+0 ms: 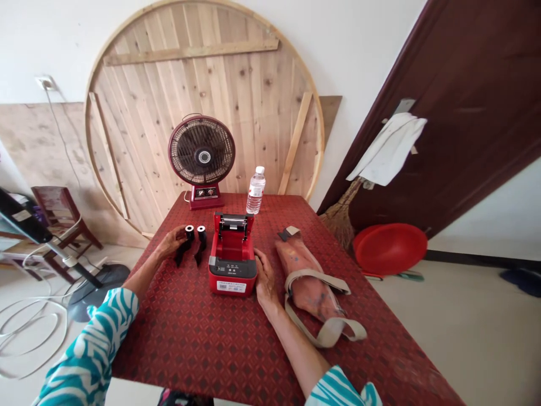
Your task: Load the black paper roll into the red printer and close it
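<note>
A red and black label printer (232, 269) stands on the table with its lid raised, its inside bay in sight. My right hand (266, 281) lies along the printer's right side, fingers stretched out and touching it. To the printer's left stand two black ribbon rolls with white cores, side by side, each with a loose dark tail. My left hand (169, 243) has its fingertips closed on the left ribbon roll (190, 232); part of the grip is hidden. The right ribbon roll (202, 233) stands between that hand and the printer, untouched.
The red patterned table (181, 332) also carries a fan (202, 152), a water bottle (255, 192) and a reddish pouch with a beige strap (310, 276). A round wooden board (236, 79) leans behind. Right of the table lies a red basin (391, 248); cables and a stand are left.
</note>
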Demonstrator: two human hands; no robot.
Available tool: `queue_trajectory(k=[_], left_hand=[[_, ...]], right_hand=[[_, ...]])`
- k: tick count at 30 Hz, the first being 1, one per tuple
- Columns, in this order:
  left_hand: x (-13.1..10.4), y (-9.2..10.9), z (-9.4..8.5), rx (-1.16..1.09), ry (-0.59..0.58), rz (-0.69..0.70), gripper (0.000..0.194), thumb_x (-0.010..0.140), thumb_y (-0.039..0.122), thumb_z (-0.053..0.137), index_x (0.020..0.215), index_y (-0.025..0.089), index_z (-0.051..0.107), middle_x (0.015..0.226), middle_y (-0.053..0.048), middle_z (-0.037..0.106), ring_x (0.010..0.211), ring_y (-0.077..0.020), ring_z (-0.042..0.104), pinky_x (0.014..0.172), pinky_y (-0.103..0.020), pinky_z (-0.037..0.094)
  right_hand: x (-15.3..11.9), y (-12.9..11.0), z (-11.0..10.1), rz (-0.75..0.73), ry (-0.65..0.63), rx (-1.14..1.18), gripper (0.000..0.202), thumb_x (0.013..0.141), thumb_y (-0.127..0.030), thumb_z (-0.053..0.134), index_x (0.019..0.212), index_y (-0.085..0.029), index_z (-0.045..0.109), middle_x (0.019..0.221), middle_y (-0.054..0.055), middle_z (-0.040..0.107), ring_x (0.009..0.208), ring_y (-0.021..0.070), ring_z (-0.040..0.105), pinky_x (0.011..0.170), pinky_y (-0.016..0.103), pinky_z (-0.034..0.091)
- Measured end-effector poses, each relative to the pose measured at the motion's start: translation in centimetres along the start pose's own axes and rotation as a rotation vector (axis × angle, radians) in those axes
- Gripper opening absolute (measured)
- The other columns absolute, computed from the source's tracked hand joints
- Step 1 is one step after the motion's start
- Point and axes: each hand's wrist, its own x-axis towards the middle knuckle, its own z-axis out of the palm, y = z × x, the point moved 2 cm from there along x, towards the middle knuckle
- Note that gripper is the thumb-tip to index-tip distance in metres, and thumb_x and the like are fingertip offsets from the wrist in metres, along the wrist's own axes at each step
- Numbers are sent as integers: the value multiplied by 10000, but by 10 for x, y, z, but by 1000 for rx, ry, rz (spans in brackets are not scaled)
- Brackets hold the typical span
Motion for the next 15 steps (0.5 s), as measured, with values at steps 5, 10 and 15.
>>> queue_trajectory(k=[5,10,15], left_hand=[[8,-5,8,2,79,3,460,480,345,809,874,174,644,874,-59,720,950,-262,650,923,-398,469],[-4,6,-5,-90,111,7,460,493,407,814,813,165,590,754,-34,691,760,-223,669,735,-349,536],[-38,61,11,-160,-128,58,447,647,387,775,1003,166,618,801,-43,706,680,-180,660,620,-277,525]], right_hand=[[0,-2,1,-39,9,-11,360,829,-440,508,1088,-241,660,1115,36,691,1093,229,581,930,364,438],[1,-2,1,-36,-13,-21,376,848,-435,484,1121,-228,638,1139,44,675,1106,225,575,945,366,431],[2,0,1,-36,-16,-58,359,859,-429,468,1109,-233,635,1147,42,664,1095,221,579,958,364,424]])
